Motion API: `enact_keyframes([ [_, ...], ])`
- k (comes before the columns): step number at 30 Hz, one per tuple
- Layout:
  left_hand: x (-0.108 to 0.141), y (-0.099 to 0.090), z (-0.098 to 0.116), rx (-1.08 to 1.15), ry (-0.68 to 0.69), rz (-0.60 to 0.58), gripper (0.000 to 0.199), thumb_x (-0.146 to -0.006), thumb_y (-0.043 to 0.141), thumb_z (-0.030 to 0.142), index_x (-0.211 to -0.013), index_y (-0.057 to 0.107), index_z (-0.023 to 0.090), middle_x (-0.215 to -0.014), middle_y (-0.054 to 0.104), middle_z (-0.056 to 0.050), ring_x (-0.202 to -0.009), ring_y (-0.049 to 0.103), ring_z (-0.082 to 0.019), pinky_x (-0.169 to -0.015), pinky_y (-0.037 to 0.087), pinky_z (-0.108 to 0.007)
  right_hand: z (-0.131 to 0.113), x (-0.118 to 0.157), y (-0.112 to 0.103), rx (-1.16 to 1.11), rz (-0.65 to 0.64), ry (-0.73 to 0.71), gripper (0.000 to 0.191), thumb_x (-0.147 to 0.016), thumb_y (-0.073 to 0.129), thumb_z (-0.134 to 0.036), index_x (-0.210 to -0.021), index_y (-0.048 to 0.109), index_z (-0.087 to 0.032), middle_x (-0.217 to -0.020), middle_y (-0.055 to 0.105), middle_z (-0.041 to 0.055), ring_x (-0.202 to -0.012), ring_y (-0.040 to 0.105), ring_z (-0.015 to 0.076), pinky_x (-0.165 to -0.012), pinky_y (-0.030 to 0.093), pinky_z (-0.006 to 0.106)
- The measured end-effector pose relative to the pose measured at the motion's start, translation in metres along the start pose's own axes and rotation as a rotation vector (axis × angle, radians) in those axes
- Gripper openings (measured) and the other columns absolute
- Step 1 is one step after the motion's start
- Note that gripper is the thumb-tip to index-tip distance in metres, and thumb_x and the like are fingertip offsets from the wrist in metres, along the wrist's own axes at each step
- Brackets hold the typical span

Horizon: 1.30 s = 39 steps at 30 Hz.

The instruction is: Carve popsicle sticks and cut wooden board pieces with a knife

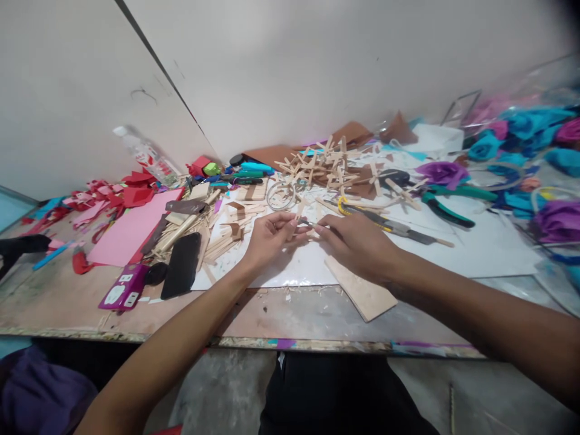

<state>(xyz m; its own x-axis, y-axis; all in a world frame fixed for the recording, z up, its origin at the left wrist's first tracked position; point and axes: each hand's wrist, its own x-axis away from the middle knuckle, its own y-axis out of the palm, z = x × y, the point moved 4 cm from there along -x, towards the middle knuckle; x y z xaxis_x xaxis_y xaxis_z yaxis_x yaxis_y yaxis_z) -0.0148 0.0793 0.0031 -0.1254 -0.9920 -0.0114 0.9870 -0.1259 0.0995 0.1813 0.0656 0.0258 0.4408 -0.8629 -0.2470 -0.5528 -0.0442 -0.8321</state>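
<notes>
My left hand [275, 237] is closed in a pinch over the white sheet [290, 275]. A small pale wooden stick [299, 208] sticks up at its fingertips. Close on its right, my right hand [356, 241] is also closed, its thumb and forefinger pressed together. Between the two sets of fingertips shows a small dark, metallic-looking piece [307, 223], too small and blurred to name. It appears to be in the right hand's fingers. Under the right hand lies a flat wooden board [362, 294]. A yellow-and-grey utility knife [389, 225] rests just beyond that hand.
A heap of crossed wooden sticks [317, 166] stands behind my hands. Green-handled pliers [448, 208] and crepe-paper flowers [521, 139] lie to the right. On the left are a black phone [181, 266], a purple box [124, 287], pink paper [136, 229] and a plastic bottle [147, 157].
</notes>
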Motion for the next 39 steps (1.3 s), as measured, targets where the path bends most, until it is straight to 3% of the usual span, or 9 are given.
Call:
enact_keyframes([
  [4, 0.001, 0.000, 0.002, -0.012, 0.003, -0.012, 0.028, -0.082, 0.089, 0.038, -0.096, 0.078, 0.017, -0.105, 0.083, -0.011, -0.094, 0.082, -0.025, -0.089, 0.069, -0.040, -0.002, -0.001, 0.000, 0.002, 0.002, 0.027, 0.037, -0.109, 0.046, -0.036, -0.103, 0.078, -0.017, -0.076, 0.074, 0.0069, -0.066, 0.059, 0.0178, -0.065, 0.032, 0.030],
  [11, 0.001, -0.002, -0.002, 0.008, 0.027, -0.026, 0.024, -0.083, 0.090, 0.038, -0.095, 0.080, 0.019, -0.101, 0.084, -0.009, -0.092, 0.082, -0.023, -0.086, 0.070, -0.038, -0.004, 0.001, 0.002, 0.018, 0.017, 0.044, 0.039, -0.110, 0.046, -0.036, -0.111, 0.079, -0.017, -0.083, 0.078, 0.0091, -0.073, 0.066, 0.0207, -0.068, 0.037, 0.031],
  [17, 0.002, -0.001, 0.001, -0.002, 0.034, -0.031, 0.024, -0.083, 0.090, 0.037, -0.094, 0.081, 0.019, -0.103, 0.084, -0.009, -0.092, 0.082, -0.022, -0.089, 0.070, -0.037, -0.005, 0.002, 0.002, 0.079, 0.023, 0.030, 0.040, -0.112, 0.044, -0.037, -0.110, 0.078, -0.017, -0.083, 0.078, 0.0092, -0.071, 0.066, 0.0201, -0.066, 0.034, 0.031],
  [26, 0.004, 0.002, 0.003, 0.081, -0.036, 0.012, 0.033, -0.073, 0.097, 0.036, -0.091, 0.079, 0.015, -0.095, 0.084, -0.009, -0.084, 0.083, -0.021, -0.078, 0.070, -0.030, -0.010, 0.002, 0.002, 0.259, -0.010, -0.009, 0.040, -0.113, 0.041, -0.038, -0.101, 0.074, -0.018, -0.086, 0.079, 0.0106, -0.073, 0.068, 0.0233, -0.064, 0.025, 0.034],
  [32, 0.007, 0.006, 0.002, 0.075, -0.042, 0.080, 0.038, -0.070, 0.099, 0.039, -0.092, 0.078, 0.015, -0.086, 0.082, -0.008, -0.082, 0.082, -0.021, -0.078, 0.069, -0.030, -0.010, 0.001, 0.003, 0.241, -0.018, 0.023, 0.042, -0.113, 0.040, -0.038, -0.101, 0.075, -0.018, -0.086, 0.079, 0.0108, -0.074, 0.069, 0.0232, -0.064, 0.025, 0.034],
  [39, 0.008, 0.004, 0.006, -0.035, 0.027, 0.084, 0.038, -0.076, 0.095, 0.044, -0.095, 0.079, 0.015, -0.095, 0.083, -0.009, -0.084, 0.082, -0.019, -0.084, 0.068, -0.031, -0.012, 0.002, 0.005, 0.218, -0.050, 0.060, 0.042, -0.113, 0.040, -0.038, -0.104, 0.075, -0.018, -0.084, 0.078, 0.0104, -0.071, 0.067, 0.0217, -0.063, 0.025, 0.033],
])
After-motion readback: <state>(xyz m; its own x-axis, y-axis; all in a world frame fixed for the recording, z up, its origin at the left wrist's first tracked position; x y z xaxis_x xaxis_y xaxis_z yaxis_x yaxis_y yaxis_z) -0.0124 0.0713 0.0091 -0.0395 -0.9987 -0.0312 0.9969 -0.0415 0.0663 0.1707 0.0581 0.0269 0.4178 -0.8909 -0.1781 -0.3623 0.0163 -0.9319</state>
